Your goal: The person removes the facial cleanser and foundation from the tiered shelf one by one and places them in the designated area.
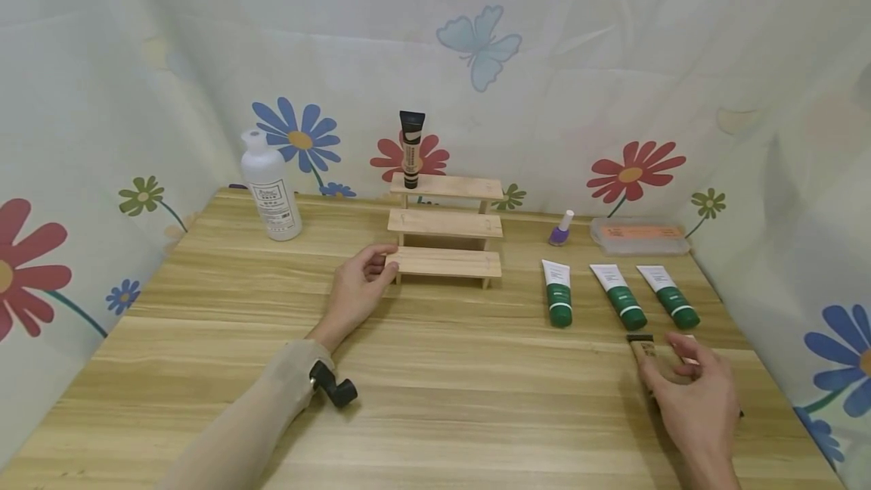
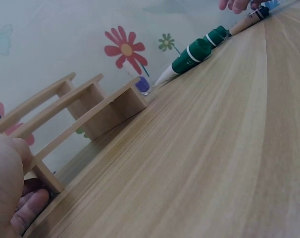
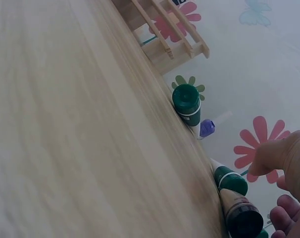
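Note:
My left hand (image 1: 357, 283) holds the left end of the lowest step of a three-step wooden stand (image 1: 445, 263). In the left wrist view its fingers (image 2: 30, 210) curl under that step's end. A black and beige tube (image 1: 411, 150) stands upright on the top step. At the right, my right hand (image 1: 697, 403) hovers over a tan tube (image 1: 642, 348) with a black end, which lies on the table. Thumb and fingers are spread apart in the right wrist view, beside the tube's dark cap (image 3: 245, 221). Another tube lies mostly hidden under this hand.
Green and white tubes (image 1: 559, 301) lie in a row behind the right hand. Behind them are a purple nail polish bottle (image 1: 560, 233) and a clear plastic case (image 1: 640, 246) with an orange strip. A white bottle (image 1: 271, 187) stands at the back left, near the curtain.

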The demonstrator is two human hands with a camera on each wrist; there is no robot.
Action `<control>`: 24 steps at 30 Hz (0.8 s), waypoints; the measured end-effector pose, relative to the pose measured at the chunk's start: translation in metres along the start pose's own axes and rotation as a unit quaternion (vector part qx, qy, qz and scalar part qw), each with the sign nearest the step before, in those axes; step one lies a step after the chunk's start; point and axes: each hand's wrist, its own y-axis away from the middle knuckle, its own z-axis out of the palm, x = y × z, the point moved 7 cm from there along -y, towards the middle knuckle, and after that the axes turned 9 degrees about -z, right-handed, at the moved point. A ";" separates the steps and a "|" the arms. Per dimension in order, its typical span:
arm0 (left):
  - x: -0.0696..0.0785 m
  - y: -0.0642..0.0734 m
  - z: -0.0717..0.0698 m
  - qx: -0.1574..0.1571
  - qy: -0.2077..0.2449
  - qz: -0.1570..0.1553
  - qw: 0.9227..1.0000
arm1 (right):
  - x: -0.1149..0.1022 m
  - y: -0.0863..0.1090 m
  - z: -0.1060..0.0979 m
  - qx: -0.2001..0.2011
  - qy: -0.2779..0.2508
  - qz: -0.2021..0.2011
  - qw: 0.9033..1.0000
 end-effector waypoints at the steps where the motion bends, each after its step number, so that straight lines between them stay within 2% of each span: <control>1: 0.000 0.000 0.000 0.000 -0.001 0.000 1.000 | -0.001 0.000 0.000 0.002 0.000 0.002 1.000; 11: 0.001 0.000 -0.002 0.001 0.001 -0.006 1.000 | -0.015 -0.007 -0.001 0.027 -0.028 -0.016 0.999; 18: -0.002 0.000 -0.001 -0.001 0.002 -0.007 1.000 | -0.044 -0.022 0.001 0.041 -0.060 -0.076 0.994; 24: -0.002 0.000 -0.001 -0.003 0.002 -0.008 1.000 | -0.075 -0.035 0.008 0.068 -0.109 -0.118 0.985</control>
